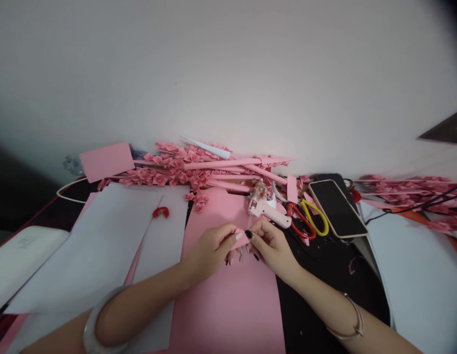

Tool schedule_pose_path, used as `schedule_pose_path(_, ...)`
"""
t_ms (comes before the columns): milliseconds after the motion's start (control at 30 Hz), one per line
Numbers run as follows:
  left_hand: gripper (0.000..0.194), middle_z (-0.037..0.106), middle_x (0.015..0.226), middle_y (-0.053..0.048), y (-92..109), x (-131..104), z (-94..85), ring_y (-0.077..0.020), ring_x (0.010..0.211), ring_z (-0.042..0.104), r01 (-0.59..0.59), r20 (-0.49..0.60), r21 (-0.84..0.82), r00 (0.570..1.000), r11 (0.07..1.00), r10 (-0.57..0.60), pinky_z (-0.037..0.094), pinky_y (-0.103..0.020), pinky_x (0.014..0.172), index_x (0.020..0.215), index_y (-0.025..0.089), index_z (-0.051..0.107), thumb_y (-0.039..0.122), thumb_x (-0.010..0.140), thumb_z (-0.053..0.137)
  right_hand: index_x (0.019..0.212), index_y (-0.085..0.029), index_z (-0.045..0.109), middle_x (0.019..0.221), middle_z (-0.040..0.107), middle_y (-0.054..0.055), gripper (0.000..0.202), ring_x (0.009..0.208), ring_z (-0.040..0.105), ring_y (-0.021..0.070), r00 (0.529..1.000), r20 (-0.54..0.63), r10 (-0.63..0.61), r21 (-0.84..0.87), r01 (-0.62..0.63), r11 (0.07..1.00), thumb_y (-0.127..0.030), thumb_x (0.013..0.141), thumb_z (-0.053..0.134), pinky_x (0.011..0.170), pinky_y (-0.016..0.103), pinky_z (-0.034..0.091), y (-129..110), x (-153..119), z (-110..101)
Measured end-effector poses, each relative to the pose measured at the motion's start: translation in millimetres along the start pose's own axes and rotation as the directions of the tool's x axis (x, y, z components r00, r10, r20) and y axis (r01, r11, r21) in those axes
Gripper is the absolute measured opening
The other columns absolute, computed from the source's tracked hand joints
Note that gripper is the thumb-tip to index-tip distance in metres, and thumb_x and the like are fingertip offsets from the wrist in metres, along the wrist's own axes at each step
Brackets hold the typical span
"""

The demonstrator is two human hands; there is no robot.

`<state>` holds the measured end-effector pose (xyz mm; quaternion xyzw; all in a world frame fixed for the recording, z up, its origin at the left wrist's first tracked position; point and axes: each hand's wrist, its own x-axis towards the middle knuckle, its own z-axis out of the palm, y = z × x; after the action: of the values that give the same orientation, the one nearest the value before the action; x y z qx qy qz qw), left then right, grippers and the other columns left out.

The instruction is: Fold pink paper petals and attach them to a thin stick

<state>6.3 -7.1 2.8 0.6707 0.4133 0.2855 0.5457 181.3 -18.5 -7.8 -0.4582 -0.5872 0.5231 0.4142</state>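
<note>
Between my two hands is a small piece of pink paper (pixel 241 240), pinched at both sides. My left hand (pixel 212 248) grips its left edge between thumb and fingers. On the other side my right hand (pixel 270 246) closes thumb and forefinger on its right edge. Both hands hover over a large pink paper sheet (pixel 228 309) lying on the dark table. Just beyond them rests a pale pink glue gun (pixel 268 210). Scissors with red and yellow handles (pixel 307 221) lie to the right of it.
Pink paper flowers (pixel 172 167) and rolled paper tubes (pixel 228 163) are heaped along the wall. A phone (pixel 338 207) lies at the right, near white paper (pixel 416 265). White sheets (pixel 99 241), a red curved piece (pixel 161 212) and a white box-like object (pixel 27 260) are at the left.
</note>
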Motion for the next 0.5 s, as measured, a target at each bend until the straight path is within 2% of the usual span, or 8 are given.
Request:
schedule_pose_path(167, 0.031, 0.044, 0.059, 0.005, 0.3, 0.2, 0.2, -0.0101, 0.051, 0.040, -0.007, -0.021, 0.057, 1.000, 0.998, 0.008, 0.030, -0.022, 0.050, 0.073, 0.019, 0.046, 0.038, 0.092, 0.029, 0.076, -0.017, 0.048, 0.055, 0.051, -0.005, 0.022, 0.041, 0.040, 0.0062, 1.000, 0.017, 0.016, 0.016, -0.016, 1.000, -0.037, 0.086, 0.053, 0.040, 0.019, 0.031, -0.9, 0.6, 0.4)
schedule_pose_path(367, 0.025, 0.048, 0.070, 0.003, 0.6, 0.5, -0.7, -0.0119, 0.063, 0.044, -0.038, 0.007, 0.137, 0.999, 0.990, 0.037, 0.032, -0.023, 0.057, 0.075, 0.019, 0.043, 0.034, 0.092, 0.031, 0.078, -0.017, 0.048, 0.052, 0.050, -0.006, 0.019, 0.040, 0.040, 0.0058, 0.999, 0.026, 0.028, 0.063, -0.030, 0.998, -0.033, 0.086, 0.055, 0.041, 0.019, 0.032, -1.3, 1.5, 0.6)
schedule_pose_path(500, 0.028, 0.043, 0.063, 0.005, 0.5, -0.2, -1.6, -0.0102, 0.057, 0.040, -0.021, 0.001, 0.142, 1.000, 0.990, 0.021, 0.030, -0.023, 0.054, 0.071, 0.019, 0.039, 0.034, 0.092, 0.031, 0.079, -0.018, 0.047, 0.050, 0.051, -0.006, 0.020, 0.039, 0.044, 0.0068, 0.998, 0.050, 0.041, 0.114, -0.046, 0.992, -0.034, 0.085, 0.056, 0.041, 0.019, 0.034, -2.6, 2.1, 0.9)
